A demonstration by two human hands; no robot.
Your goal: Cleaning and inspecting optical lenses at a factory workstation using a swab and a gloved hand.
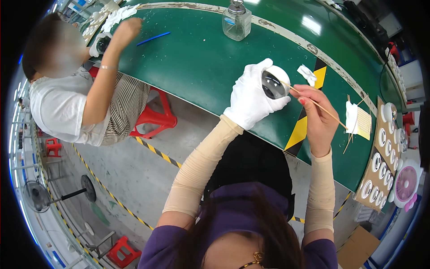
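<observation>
My left hand (251, 96), in a white glove, is closed around a round white part with a glossy black domed face (272, 86). It holds the part above the green table, black face toward me. Bare and without a glove, my right hand (319, 117) pinches a thin wooden stick (330, 114) between thumb and fingers. The stick's far tip meets the part near the border of the black face and the white shell; whether it touches cannot be made out. Beige sleeves cover both my forearms.
A glass bottle (236, 22) stands at the table's far side. On the right lie a crumpled white cloth (307, 74), a yellow pad with sticks (363, 123), and a board of white rings (376, 161). At left, a co-worker (67, 98) sits near a blue pen (153, 38).
</observation>
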